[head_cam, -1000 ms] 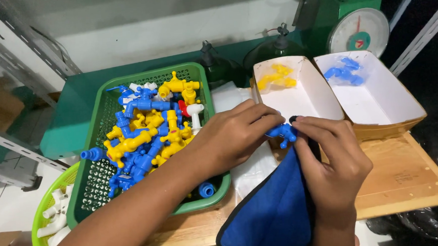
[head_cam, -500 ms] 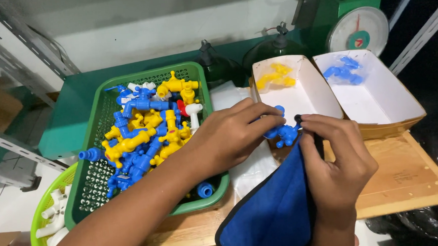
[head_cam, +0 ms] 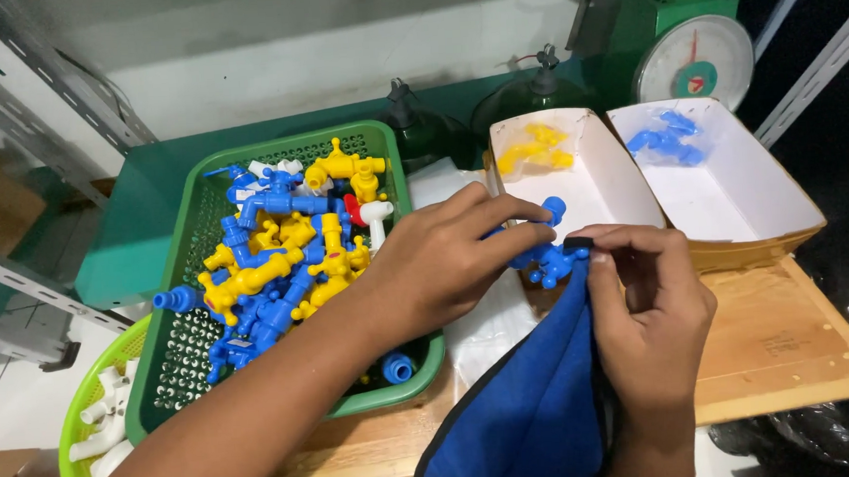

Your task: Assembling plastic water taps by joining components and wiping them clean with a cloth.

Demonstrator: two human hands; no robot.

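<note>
My left hand (head_cam: 450, 256) grips a blue plastic tap fitting (head_cam: 545, 256) in front of the white trays. Just to its right, my right hand (head_cam: 651, 309) pinches the top edge of a blue cloth (head_cam: 525, 407) with a black hem, held against the fitting. The cloth hangs down toward me over the wooden board (head_cam: 798, 345). A green mesh basket (head_cam: 193, 347) on the left holds several blue, yellow and white plastic taps (head_cam: 280, 246).
Two white paper trays stand behind my hands: one (head_cam: 601, 186) with yellow taps, one (head_cam: 750, 173) with blue taps. A green dial scale (head_cam: 691, 60) stands at the back right. A lime basket (head_cam: 105, 420) with white fittings sits low at the left.
My left hand has turned the blue fitting a little and lifted it slightly; my right hand has shifted its pinch on the cloth edge to the right of the fitting.
</note>
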